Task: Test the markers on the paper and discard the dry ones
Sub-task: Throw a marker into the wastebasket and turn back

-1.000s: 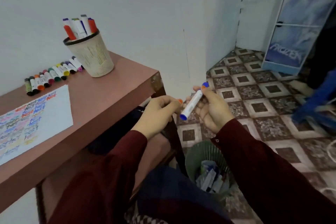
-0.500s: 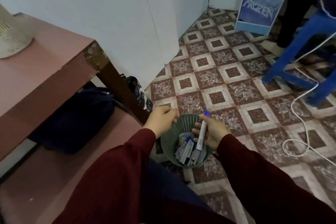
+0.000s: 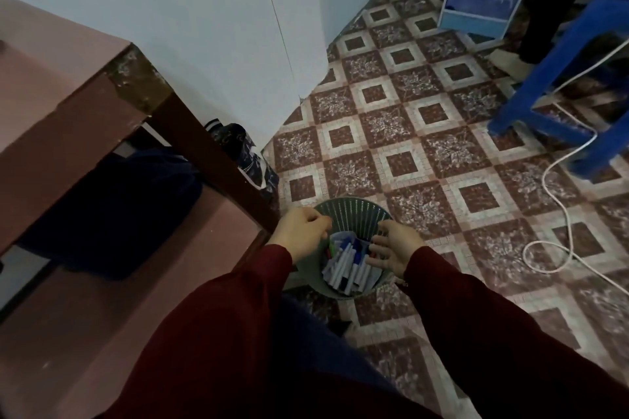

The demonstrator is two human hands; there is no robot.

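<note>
A green mesh waste basket (image 3: 354, 206) stands on the tiled floor by the table leg. Inside it lie several white markers (image 3: 343, 265) with blue and dark caps. My right hand (image 3: 394, 247) hovers over the basket's right rim with its fingers spread and holds nothing. My left hand (image 3: 303, 235) hangs over the left rim with its fingers curled; nothing shows in them. The paper and the other markers are out of view.
The brown table (image 3: 51, 105) fills the left, with a dark bag (image 3: 109, 207) on its lower shelf and a patterned bag (image 3: 245, 153) behind the leg. A blue stool (image 3: 558, 78) and a white cable (image 3: 551, 180) lie to the right.
My right hand has let go of the white marker with the blue cap, and it has dropped into the basket. Both hands have come down to the rim.
</note>
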